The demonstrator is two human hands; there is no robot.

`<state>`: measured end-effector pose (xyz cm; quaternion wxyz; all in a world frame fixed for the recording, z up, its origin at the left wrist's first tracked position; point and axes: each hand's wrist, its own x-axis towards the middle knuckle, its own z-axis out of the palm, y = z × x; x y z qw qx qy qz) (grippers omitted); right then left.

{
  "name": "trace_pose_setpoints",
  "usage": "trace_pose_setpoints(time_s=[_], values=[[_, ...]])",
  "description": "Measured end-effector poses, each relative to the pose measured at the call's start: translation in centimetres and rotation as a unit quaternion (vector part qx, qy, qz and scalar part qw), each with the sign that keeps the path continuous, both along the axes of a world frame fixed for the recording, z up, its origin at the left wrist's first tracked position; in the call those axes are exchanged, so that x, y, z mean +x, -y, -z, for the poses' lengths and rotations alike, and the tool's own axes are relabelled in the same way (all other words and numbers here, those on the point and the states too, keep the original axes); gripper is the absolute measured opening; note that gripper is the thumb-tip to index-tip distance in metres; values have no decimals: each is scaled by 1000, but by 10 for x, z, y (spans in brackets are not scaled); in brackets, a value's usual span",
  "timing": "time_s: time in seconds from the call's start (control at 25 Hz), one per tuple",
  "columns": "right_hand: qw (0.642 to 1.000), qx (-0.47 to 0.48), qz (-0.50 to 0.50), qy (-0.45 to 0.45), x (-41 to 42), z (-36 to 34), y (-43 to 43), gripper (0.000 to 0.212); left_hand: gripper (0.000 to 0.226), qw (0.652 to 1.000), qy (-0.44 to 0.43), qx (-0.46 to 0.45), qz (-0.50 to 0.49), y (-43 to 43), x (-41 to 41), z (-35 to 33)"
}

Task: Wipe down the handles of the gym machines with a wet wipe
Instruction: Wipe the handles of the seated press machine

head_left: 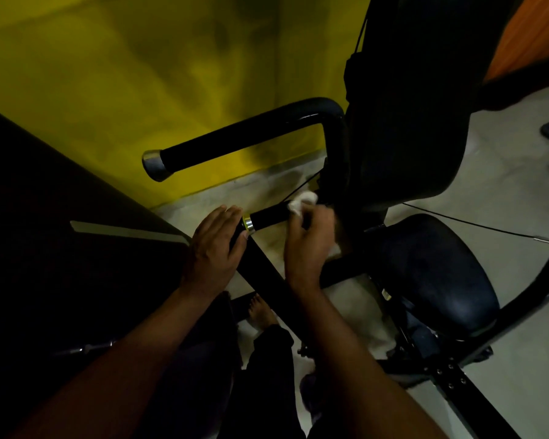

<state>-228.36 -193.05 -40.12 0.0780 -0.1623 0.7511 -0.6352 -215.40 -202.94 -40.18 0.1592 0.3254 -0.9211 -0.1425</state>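
Observation:
A short black machine handle (268,217) with a silver end ring runs across the middle of the view. My right hand (308,245) grips a crumpled white wet wipe (301,202) wrapped round the handle's inner part. My left hand (214,248) rests with straight fingers against the handle's ringed end and the black bar below it. A longer black handle (241,139) with a silver cap sticks out above, untouched.
The machine's black seat pad (431,277) lies to the right, its dark back pad (406,122) above. A yellow wall (140,74) stands behind, a dark slab fills the left, and a thin cable (476,224) crosses the grey floor. My bare foot (260,312) shows below.

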Motion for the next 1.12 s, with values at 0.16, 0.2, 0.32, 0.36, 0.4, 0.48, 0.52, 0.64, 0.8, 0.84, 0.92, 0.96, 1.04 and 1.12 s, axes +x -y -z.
trace_pose_setpoints(time_s=[0.16,0.2,0.32,0.36,0.4,0.48,0.52,0.64,0.8,0.84,0.92,0.96,1.04,1.12], values=[[938,195,-87,-273,-22,13,-2,28,54,1000,-1,15,-1,-2,0,0],[925,210,-101,-302,-24,12,-3,32,54,1000,-1,15,0,-2,0,0],[850,219,-193,-439,-41,9,-8,31,52,1000,-5,11,4,-2,-1,1],[855,230,-194,-423,-51,3,-7,27,51,1000,-9,9,9,-2,-2,2],[860,249,-194,-401,-59,-4,-5,23,50,1000,-12,3,14,-2,-2,2],[820,299,-240,-425,-71,-15,0,22,46,999,-16,-18,21,-1,-4,3],[782,324,-275,-456,-77,-19,1,24,45,999,-18,-28,24,0,-6,2],[744,384,-310,-450,-81,-27,1,30,44,999,-20,-31,25,-1,-10,2],[733,397,-302,-463,-75,-31,6,37,44,999,-7,-13,29,-1,-17,2],[736,410,-298,-449,-76,-32,7,33,44,999,-7,-17,36,-1,-18,2],[755,401,-281,-437,-68,-25,1,29,40,998,-15,-40,42,-1,-20,2],[777,371,-258,-438,-61,-20,-8,30,39,998,-17,-46,42,-3,-20,2],[881,242,-165,-373,-49,-11,-23,26,38,997,-15,-56,43,-7,-22,2],[984,97,-40,-141,-32,-5,-23,18,38,997,-8,-68,40,-6,-28,1]])
